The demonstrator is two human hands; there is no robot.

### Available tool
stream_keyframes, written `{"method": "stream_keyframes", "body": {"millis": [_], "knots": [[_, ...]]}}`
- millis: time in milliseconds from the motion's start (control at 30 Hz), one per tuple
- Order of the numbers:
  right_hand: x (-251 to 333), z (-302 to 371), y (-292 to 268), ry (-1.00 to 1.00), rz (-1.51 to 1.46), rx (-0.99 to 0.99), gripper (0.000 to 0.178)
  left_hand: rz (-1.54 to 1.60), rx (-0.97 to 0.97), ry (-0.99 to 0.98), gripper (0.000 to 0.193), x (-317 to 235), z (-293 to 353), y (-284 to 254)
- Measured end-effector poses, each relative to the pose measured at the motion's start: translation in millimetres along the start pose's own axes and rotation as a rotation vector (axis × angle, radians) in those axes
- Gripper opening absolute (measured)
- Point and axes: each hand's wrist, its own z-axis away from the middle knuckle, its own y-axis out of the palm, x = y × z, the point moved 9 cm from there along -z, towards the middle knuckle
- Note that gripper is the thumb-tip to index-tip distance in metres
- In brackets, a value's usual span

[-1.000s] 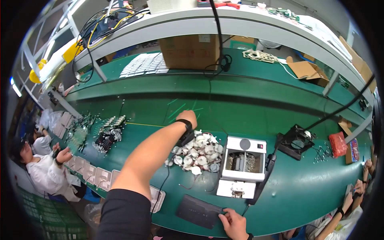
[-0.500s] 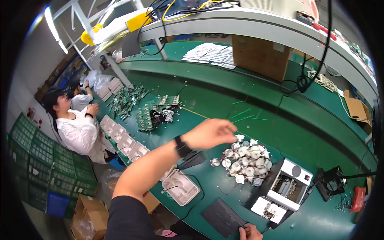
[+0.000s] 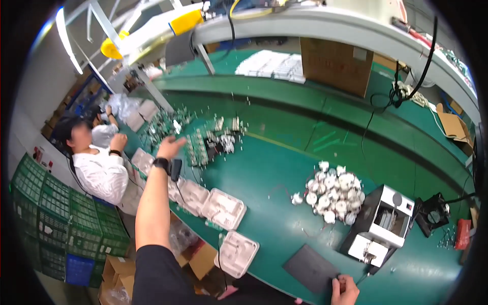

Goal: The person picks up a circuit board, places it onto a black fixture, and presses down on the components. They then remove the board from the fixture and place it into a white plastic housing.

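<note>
At the left, my left hand (image 3: 172, 147) reaches with bare, outstretched fingers beside a cluster of green circuit boards (image 3: 197, 147); a loose heap of similar boards (image 3: 162, 127) lies just beyond. A black wristband (image 3: 161, 163) is on that arm, with a dark box-like piece (image 3: 176, 170) beside it. My right hand (image 3: 345, 291) rests at the near corner of a dark flat mat (image 3: 311, 268), its fingers curled together; what they grip, if anything, is hidden. Between my hands lies a pile of round white parts with wires (image 3: 333, 195).
Pale plastic trays (image 3: 223, 209) line the bench's near edge. A white and black machine (image 3: 389, 218) stands right of the pile, beside a black framed device (image 3: 432, 214). A grey shelf (image 3: 325, 25) spans the back. Two people in white (image 3: 99, 175) sit at the far left.
My left hand has swung left, from beside the white parts to the circuit boards. The view has shifted, so bench items appear farther right. My right hand stays at the mat's corner.
</note>
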Motion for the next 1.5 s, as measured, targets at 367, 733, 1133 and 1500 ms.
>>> {"method": "stream_keyframes", "body": {"millis": [367,733,1133,1500], "knots": [[191,46,217,-0.944,0.294,0.531,0.03,0.105,0.097,0.156,0.075,-80,65,43],[170,23,189,-1.085,0.708,0.563,0.029,0.448,0.465,0.317,0.043,-106,277,23],[127,-41,73,-0.621,0.527,0.233,0.062,-0.133,0.322,1.028,0.049,-132,405,108],[104,-51,73,-0.378,0.636,0.259,0.103,-0.158,0.268,1.005,0.035,-101,395,122]]}}
